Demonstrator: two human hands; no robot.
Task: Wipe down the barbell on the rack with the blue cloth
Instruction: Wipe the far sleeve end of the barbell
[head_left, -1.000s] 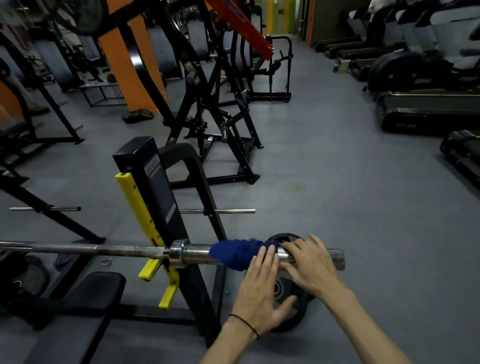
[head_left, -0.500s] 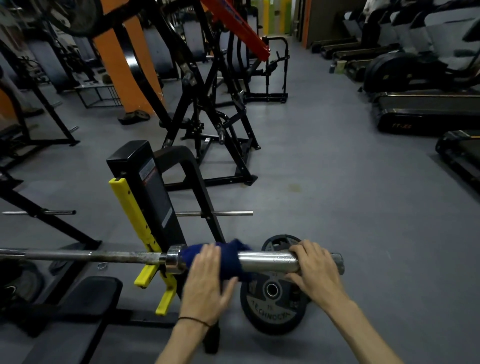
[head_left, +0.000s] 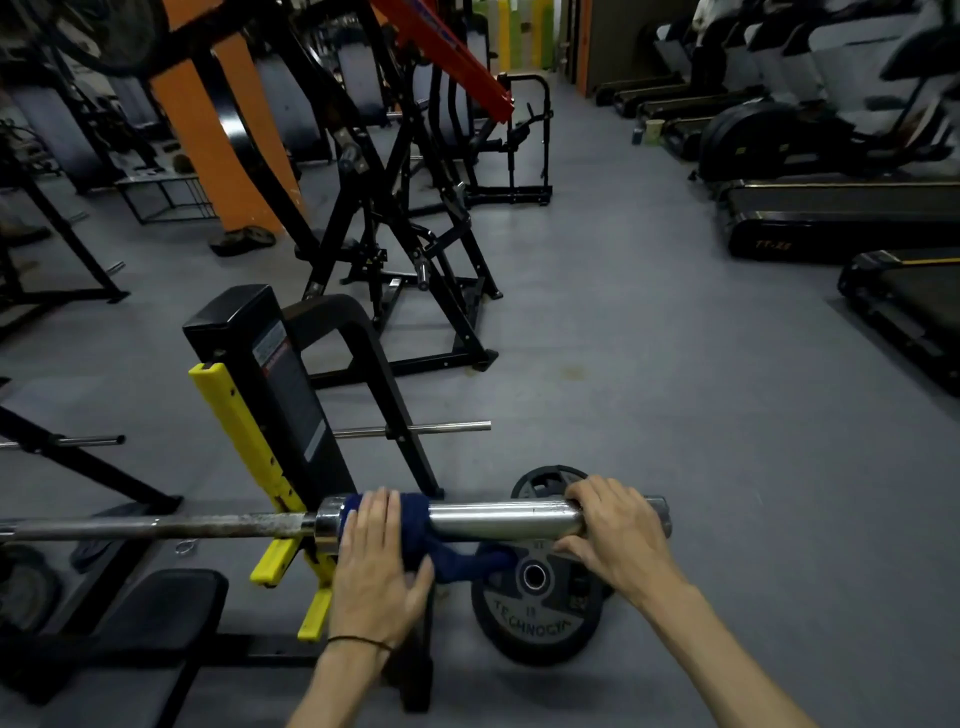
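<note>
Head cam looking down at a bench press setup in a gym. Bar (head_left: 218, 526) sits across the rack (head_left: 270, 395), resting in the yellow hook (head_left: 244, 457) on the black upright, and its chrome sleeve (head_left: 498, 517) sticks out to the right past the rack.

Cloth (head_left: 410, 525) is blue, wrapped around the sleeve right up against the collar, so at the inner end next to the rack. A loose tail of it droops below the bar toward the right.

Left hand (head_left: 376, 564) is laid over the cloth with fingers (head_left: 376, 512) stretched flat across the top of the sleeve and the thumb out to the side, pressing the cloth onto the bar rather than curling into a full fist. There's a thin black band on that wrist.

Right hand (head_left: 615, 535) is closed around the bare sleeve near its outer end, fingers curled over the top and thumb underneath. Just the tip of the sleeve pokes out beyond it. Shiny metal shows between the two hands.

Down on the grey floor (head_left: 727, 467) below the sleeve there's a black plate (head_left: 537, 618) standing on edge with TECHNOGYM lettering. The dark bench pad (head_left: 156, 608) is at lower left, treadmills (head_left: 831, 218) along the far right.
</note>
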